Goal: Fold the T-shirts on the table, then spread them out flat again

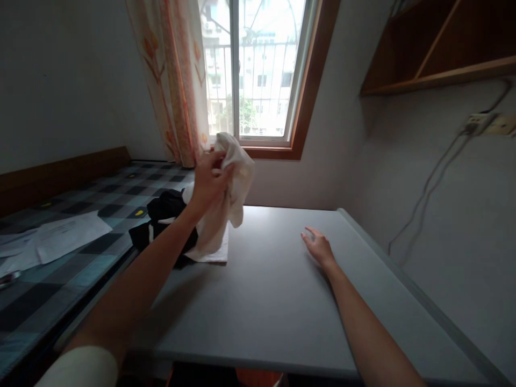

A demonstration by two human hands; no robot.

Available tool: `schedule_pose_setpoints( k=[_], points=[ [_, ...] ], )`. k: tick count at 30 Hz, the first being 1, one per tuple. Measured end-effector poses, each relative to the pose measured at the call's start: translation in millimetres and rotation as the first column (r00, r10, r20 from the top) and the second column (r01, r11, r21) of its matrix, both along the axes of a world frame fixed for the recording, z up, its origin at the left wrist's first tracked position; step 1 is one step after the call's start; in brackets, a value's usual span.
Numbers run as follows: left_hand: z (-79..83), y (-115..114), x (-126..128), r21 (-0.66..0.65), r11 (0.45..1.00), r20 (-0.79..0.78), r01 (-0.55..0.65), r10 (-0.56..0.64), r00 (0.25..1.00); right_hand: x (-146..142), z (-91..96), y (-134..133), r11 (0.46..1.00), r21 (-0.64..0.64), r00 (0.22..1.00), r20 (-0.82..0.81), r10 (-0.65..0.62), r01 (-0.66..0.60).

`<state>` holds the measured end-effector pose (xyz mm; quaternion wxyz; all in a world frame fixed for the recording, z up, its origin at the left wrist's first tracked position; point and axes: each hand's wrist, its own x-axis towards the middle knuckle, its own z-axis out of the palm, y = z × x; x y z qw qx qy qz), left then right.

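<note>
My left hand (210, 180) grips a cream-coloured cloth garment (237, 174) and holds it up over the far left part of the grey table (266, 301). The garment hangs in loose folds, so its kind cannot be made out; its lower end reaches down to the pile beneath. That pile has black clothes (165, 207) and a white cloth or sheet (220, 253), partly hidden behind my left forearm. On the right side of the table, my right hand (318, 246) rests low at the surface with its fingers apart, holding nothing.
A bed with a checked sheet (116, 196) adjoins the table's left side, with white papers (68, 236) on it. Behind are a curtain (177, 80) and a window (262, 70). A wooden shelf (443, 75) hangs upper right, near a socket (479, 122) with a dangling cable.
</note>
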<state>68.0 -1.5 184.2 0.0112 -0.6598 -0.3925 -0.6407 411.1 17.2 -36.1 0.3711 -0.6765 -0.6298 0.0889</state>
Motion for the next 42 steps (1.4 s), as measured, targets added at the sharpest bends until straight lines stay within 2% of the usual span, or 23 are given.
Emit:
schedule_pose_setpoints(
  k=[2,3,6,9,12,14,17,20,23,25,27,28,30,31,32,33,35,37,39,40,42],
  points=[
    [-12.9,15,24,-0.157,0.971,-0.021,0.178,-0.183,0.983,6,2.1,5,0.990,0.134,0.977,-0.213,-0.022,0.052],
    [-23.8,21,33,-0.228,0.949,-0.044,0.216,-0.231,0.972,9,3.1,6,0.978,0.182,0.956,-0.292,-0.043,0.099],
    [-65.0,31,50,-0.389,0.902,-0.234,0.187,-0.293,0.927,15,3.4,8,0.952,0.243,0.924,-0.373,-0.085,0.186],
    [-105.8,29,53,-0.573,0.818,-0.494,0.050,-0.394,0.775,8,0.3,6,0.963,0.243,0.962,-0.269,-0.051,0.119],
    [-137.2,26,51,-0.662,0.736,-0.629,-0.143,-0.442,0.639,-7,-1.2,0,0.970,0.240,0.995,-0.076,0.065,-0.045],
    [-152.1,25,51,-0.650,0.723,-0.683,-0.233,-0.422,0.597,-18,0.0,-5,0.966,0.216,0.990,0.020,0.141,-0.142],
    [-165.4,27,54,-0.580,0.762,-0.724,-0.287,-0.320,0.611,-28,3.9,-11,0.967,0.148,0.977,0.088,0.194,-0.205],
    [-168.4,31,56,-0.550,0.796,-0.686,-0.253,-0.257,0.681,-31,7.9,-16,0.966,0.122,0.970,0.117,0.215,-0.228],
    [-164.0,34,55,-0.598,0.799,-0.589,-0.064,-0.384,0.711,-32,10.8,-18,0.956,0.147,0.966,0.093,0.241,-0.253],
    [-158.5,33,56,-0.641,0.759,-0.477,0.110,-0.507,0.718,-33,11.4,-18,0.954,0.148,0.966,0.039,0.256,-0.259],
    [-151.8,28,58,-0.682,0.677,-0.319,0.277,-0.617,0.719,-34,10.9,-18,0.966,0.134,0.975,-0.008,0.224,-0.221],
    [-148.2,25,59,-0.705,0.612,-0.217,0.358,-0.667,0.713,-35,10.5,-17,0.978,0.119,0.984,-0.026,0.174,-0.170],
    [-141.2,18,63,-0.734,0.450,0.027,0.509,-0.729,0.684,-34,10.4,-16,0.997,0.076,0.998,-0.061,0.026,-0.021],
    [-138.0,16,64,-0.727,0.373,0.152,0.576,-0.730,0.666,-33,11.2,-15,0.998,0.045,0.995,-0.085,-0.050,0.054],
    [-135.3,14,65,-0.701,0.319,0.267,0.637,-0.712,0.650,-31,12.8,-15,0.994,0.005,0.987,-0.120,-0.107,0.108],
    [-133.0,13,66,-0.659,0.292,0.365,0.693,-0.682,0.634,-29,15.4,-16,0.992,-0.047,0.978,-0.167,-0.125,0.119],
    [-130.2,14,66,-0.562,0.279,0.517,0.779,-0.616,0.594,-27,22.8,-19,0.989,-0.147,0.951,-0.307,-0.047,0.001],
    [-129.9,16,66,-0.493,0.270,0.622,0.827,-0.556,0.552,-29,32.0,-25,0.956,-0.182,0.868,-0.484,0.115,-0.228],
    [-131.0,17,65,-0.473,0.242,0.676,0.847,-0.517,0.526,-34,40.8,-32,0.894,-0.118,0.733,-0.624,0.271,-0.431],
    [-131.5,17,64,-0.476,0.227,0.684,0.849,-0.511,0.520,-36,44.7,-35,0.867,-0.070,0.669,-0.667,0.327,-0.493],
    [-130.9,17,63,-0.492,0.202,0.680,0.847,-0.518,0.518,-39,51.1,-39,0.843,0.022,0.581,-0.715,0.389,-0.537]
  ],
)
